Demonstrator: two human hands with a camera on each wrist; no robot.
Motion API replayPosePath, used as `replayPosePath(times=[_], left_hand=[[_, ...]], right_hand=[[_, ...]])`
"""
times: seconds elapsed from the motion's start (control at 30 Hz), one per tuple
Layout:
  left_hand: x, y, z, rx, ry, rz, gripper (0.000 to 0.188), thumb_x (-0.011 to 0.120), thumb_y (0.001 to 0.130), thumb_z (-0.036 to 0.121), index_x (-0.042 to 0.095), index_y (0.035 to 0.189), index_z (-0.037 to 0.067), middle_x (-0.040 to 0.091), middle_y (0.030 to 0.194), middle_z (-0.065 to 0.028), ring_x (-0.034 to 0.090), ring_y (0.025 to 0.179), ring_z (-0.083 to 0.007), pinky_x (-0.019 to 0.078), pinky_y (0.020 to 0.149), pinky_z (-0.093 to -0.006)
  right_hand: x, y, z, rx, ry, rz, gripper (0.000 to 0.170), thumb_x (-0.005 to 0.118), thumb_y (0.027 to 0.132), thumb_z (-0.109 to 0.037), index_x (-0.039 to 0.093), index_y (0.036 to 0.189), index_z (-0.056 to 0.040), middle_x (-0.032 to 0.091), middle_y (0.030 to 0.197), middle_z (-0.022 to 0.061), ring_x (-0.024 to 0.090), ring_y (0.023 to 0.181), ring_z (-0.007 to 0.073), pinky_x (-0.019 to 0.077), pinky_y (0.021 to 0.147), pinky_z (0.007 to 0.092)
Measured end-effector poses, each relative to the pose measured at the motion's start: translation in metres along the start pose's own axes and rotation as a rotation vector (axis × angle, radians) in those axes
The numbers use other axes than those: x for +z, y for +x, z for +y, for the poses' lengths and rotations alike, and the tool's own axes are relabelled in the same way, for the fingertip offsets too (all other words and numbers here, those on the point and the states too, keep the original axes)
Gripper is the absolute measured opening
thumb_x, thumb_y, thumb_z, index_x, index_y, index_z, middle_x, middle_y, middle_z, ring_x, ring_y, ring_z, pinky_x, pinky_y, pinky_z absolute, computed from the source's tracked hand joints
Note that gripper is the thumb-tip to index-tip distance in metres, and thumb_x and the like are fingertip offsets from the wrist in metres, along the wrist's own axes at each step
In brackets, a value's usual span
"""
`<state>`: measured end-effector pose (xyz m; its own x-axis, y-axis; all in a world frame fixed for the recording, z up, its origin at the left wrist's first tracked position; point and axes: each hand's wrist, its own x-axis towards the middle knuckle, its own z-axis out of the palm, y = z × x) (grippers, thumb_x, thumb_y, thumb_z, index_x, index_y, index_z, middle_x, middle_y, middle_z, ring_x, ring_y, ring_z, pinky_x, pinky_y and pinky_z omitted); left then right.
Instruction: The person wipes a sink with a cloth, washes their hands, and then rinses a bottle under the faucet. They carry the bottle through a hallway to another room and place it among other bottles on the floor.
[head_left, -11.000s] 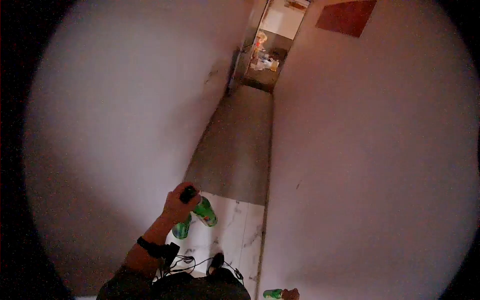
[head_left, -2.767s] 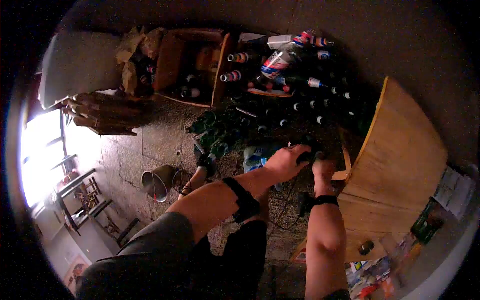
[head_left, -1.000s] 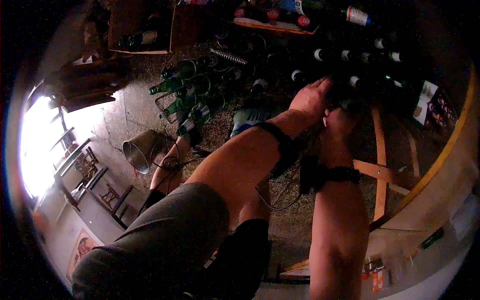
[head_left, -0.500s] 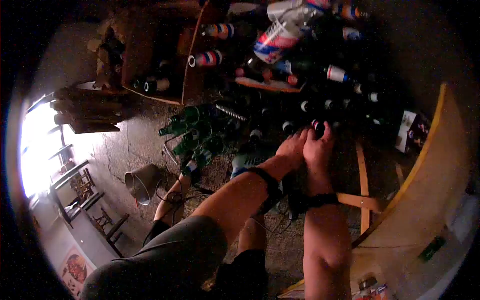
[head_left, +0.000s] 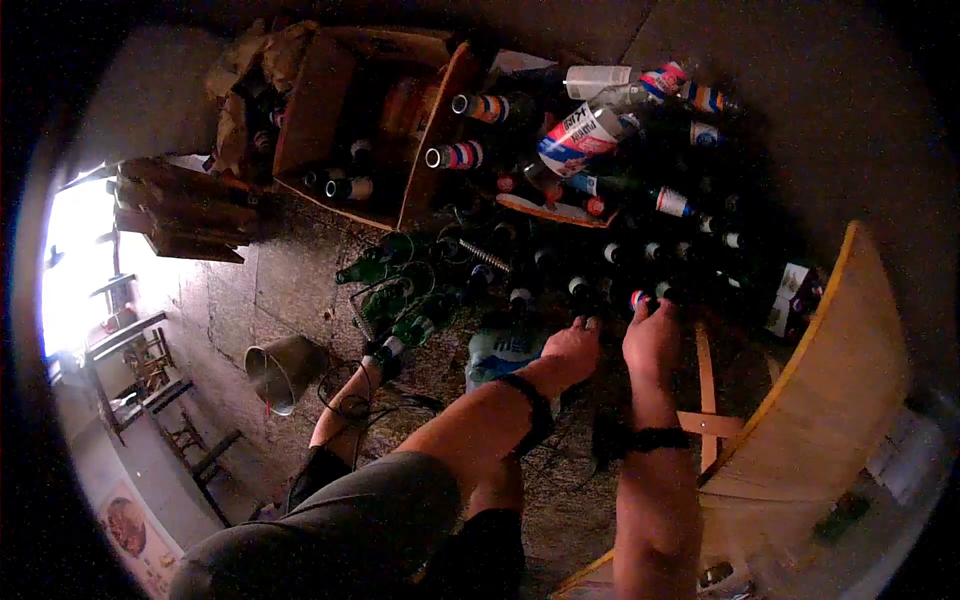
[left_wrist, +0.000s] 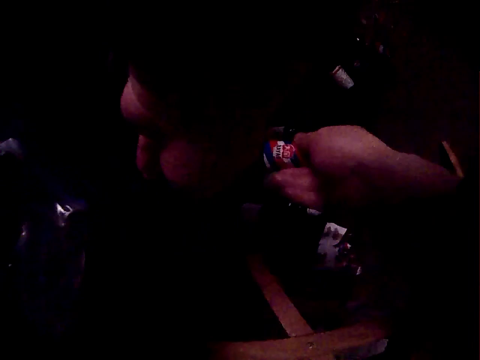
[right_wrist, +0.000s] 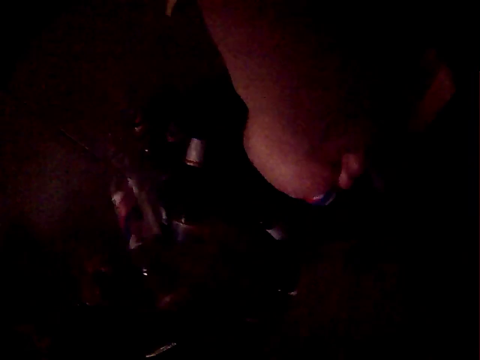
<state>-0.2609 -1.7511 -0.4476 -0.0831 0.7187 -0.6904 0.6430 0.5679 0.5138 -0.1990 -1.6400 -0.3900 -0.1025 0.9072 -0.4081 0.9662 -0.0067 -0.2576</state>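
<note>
In the head view, the right hand (head_left: 652,345) grips a dark bottle's neck with a red, white and blue label (head_left: 640,298). That label (left_wrist: 280,154) shows between the right hand's thumb and fingers in the left wrist view. Apart from it, to its left, is the left hand (head_left: 573,352), beside a clear plastic bag or bottle (head_left: 500,355) with blue print; darkness hides whether its fingers hold anything. Several dark upright bottles with pale neck labels (head_left: 578,286) stand beyond both hands. The right wrist view shows the right hand (right_wrist: 300,150) over dark surroundings.
Green bottles (head_left: 385,305) lie in a heap on the floor, near a metal spring. Behind are an open cardboard box (head_left: 425,185) and a large clear bottle (head_left: 580,140) lying down. A bucket (head_left: 290,375) is at left, a wooden panel (head_left: 830,400) at right.
Since half a second ago, the hands have parted, the left one drawing back from the right. The head view has shifted, showing more of the box. Earlier, a corridor was in view, with green cans in hand.
</note>
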Motion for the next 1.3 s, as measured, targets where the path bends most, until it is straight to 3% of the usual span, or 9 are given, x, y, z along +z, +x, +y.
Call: replayPosePath(times=[0.1,0.2,0.4,0.47,0.53,0.73,0.93,1.03,1.3], left_hand=[[0.001,-0.007,-0.015,0.08,-0.111,0.016,0.047,0.05,0.088,0.02,0.042,0.131,0.003,0.049,0.125,-0.0215,0.058,0.102,-0.0414,0.0521,0.078,-0.0483],[-0.087,-0.068,-0.009,0.08,-0.13,-0.088,0.045,0.051,0.087,0.024,0.046,0.127,0.003,0.052,0.123,-0.0205,0.057,0.103,-0.0409,0.0518,0.078,-0.0481],[-0.169,-0.143,-0.061,-0.161,-0.3,-0.171,0.047,0.057,0.084,0.03,0.05,0.123,0.004,0.063,0.103,-0.0217,0.06,0.097,-0.0386,0.0509,0.076,-0.0482],[-0.161,-0.156,-0.1,-0.109,-0.334,-0.049,0.046,0.059,0.083,0.031,0.052,0.119,0.004,0.063,0.103,-0.0217,0.061,0.095,-0.0395,0.0505,0.077,-0.048],[-0.198,-0.195,-0.125,-0.154,-0.497,-0.002,0.043,0.06,0.082,0.032,0.056,0.113,0.003,0.063,0.101,-0.0213,0.06,0.095,-0.0393,0.0501,0.077,-0.048],[-0.237,-0.282,-0.239,-0.216,-0.562,0.321,0.03,0.06,0.081,0.032,0.059,0.091,0.003,0.063,0.089,-0.0222,0.06,0.087,-0.0411,0.048,0.071,-0.0487],[-0.275,-0.372,-0.32,-0.322,-0.633,0.626,0.032,0.063,0.081,0.03,0.059,0.095,0.002,0.063,0.086,-0.0224,0.062,0.085,-0.0394,0.0487,0.072,-0.0456],[-0.278,-0.401,-0.359,-0.494,-0.755,0.537,0.039,0.064,0.083,0.027,0.058,0.11,0.0,0.066,0.096,-0.0196,0.064,0.092,-0.0339,0.0509,0.079,-0.0393],[-0.238,-0.473,-0.441,-0.716,-0.881,0.535,0.036,0.067,0.082,0.023,0.058,0.108,-0.002,0.066,0.097,-0.0182,0.065,0.093,-0.0299,0.0513,0.08,-0.0369]], right_hand=[[-0.05,-0.025,-0.029,0.012,-0.042,-0.047,0.038,0.05,0.094,-0.033,0.05,0.119,-0.0045,0.062,0.105,0.0225,0.061,0.095,0.0401,0.0485,0.079,0.0467],[-0.086,-0.048,-0.05,0.015,-0.078,0.01,0.038,0.049,0.094,-0.035,0.052,0.117,-0.005,0.064,0.099,0.0215,0.061,0.09,0.041,0.0486,0.074,0.0475],[-0.159,-0.102,-0.088,-0.11,-0.183,0.003,0.039,0.05,0.095,-0.031,0.044,0.125,-0.0063,0.064,0.099,0.0228,0.064,0.081,0.0389,0.0488,0.07,0.0462],[-0.184,-0.124,-0.109,-0.249,-0.11,0.106,0.036,0.056,0.092,-0.025,0.051,0.119,-0.0014,0.064,0.097,0.0217,0.064,0.078,0.0345,0.0489,0.068,0.0415],[-0.208,-0.15,-0.143,-0.085,0.432,-0.024,0.033,0.056,0.092,-0.02,0.051,0.118,0.0013,0.063,0.094,0.018,0.065,0.074,0.0265,0.0501,0.064,0.0349],[-0.25,-0.196,-0.246,-0.351,0.317,-0.192,0.029,0.052,0.092,-0.007,0.046,0.119,0.0017,0.059,0.102,0.0174,0.065,0.083,0.024,0.055,0.07,0.0318],[-0.172,-0.212,-0.405,-0.594,0.479,-0.275,0.025,0.053,0.095,-0.011,0.05,0.115,0.0023,0.065,0.092,0.0126,0.065,0.078,0.0149,0.0513,0.066,0.0259],[-0.104,-0.197,-0.475,-0.682,0.546,-0.407,0.026,0.053,0.095,-0.013,0.051,0.115,0.0027,0.066,0.092,0.0112,0.065,0.08,0.0152,0.0494,0.066,0.0235],[0.036,-0.141,-0.607,-0.817,0.03,-0.395,0.043,0.06,0.089,-0.029,0.05,0.113,0.0048,0.066,0.09,0.0182,0.068,0.069,0.0237,0.0514,0.063,0.0342]])
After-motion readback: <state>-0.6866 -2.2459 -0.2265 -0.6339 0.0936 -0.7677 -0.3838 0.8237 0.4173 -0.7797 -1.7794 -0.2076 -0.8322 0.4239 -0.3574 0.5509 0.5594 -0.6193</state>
